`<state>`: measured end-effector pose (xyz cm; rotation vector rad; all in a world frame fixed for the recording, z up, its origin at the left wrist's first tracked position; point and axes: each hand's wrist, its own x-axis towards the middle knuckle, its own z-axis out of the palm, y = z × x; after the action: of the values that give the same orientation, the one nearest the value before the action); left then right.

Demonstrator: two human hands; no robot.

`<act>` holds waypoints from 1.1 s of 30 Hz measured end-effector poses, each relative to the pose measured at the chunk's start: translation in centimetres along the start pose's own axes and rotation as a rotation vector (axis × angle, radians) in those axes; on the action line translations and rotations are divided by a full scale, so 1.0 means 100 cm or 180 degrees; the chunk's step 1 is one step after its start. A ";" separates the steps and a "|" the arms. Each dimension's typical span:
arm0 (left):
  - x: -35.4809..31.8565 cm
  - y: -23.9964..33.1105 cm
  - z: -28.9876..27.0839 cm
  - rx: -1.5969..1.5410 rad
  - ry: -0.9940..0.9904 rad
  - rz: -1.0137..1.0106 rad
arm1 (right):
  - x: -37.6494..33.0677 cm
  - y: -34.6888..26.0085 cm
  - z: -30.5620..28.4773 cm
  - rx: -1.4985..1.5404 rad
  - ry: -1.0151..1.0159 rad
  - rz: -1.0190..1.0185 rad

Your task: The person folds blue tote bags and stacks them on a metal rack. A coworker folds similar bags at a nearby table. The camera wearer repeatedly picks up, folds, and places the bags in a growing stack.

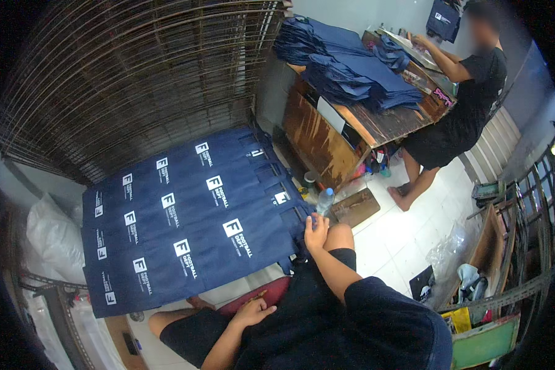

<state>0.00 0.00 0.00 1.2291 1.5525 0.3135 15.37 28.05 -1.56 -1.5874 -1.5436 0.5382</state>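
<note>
Several navy blue fabric bags (185,228) with white printed marks lie flat in overlapping rows on a low surface in front of me. My right hand (316,232) rests by my right knee at the near right corner of the rows. Its fingers lie on the edge of the nearest bag; whether they grip it is unclear. My left hand (253,311) lies loosely on my left thigh and holds nothing. A red seat (262,293) shows just beyond it.
A person in black stands at a worn wooden table (376,126) at the back right, beside a pile of navy bags (351,71). A plastic bottle (324,198) and a wooden board (354,207) sit on the white tiled floor. Wire racks (135,74) rise behind; a white sack (52,237) lies left.
</note>
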 end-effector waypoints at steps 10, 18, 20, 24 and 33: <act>0.005 0.010 -0.007 -0.0014 0.0077 -0.0017 | 0.009 0.008 0.011 0.0073 0.0254 -0.0286; 0.006 0.002 -0.006 -0.0041 0.0334 0.0294 | 0.012 -0.001 0.005 0.0163 0.0223 -0.0143; 0.005 0.005 -0.007 0.0006 0.0244 0.0010 | 0.012 -0.007 0.002 0.0311 0.0292 -0.0118; 0.023 -0.020 0.003 0.0174 0.0166 0.0309 | 0.019 -0.032 -0.015 0.1046 0.0209 -0.0253; 0.007 0.003 -0.005 -0.0057 0.0061 0.0026 | 0.106 -0.116 -0.101 0.1944 -0.0044 -0.1077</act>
<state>-0.18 0.89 0.00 1.2219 1.5582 0.3448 17.91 34.26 15.83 -0.8438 -1.4334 0.7392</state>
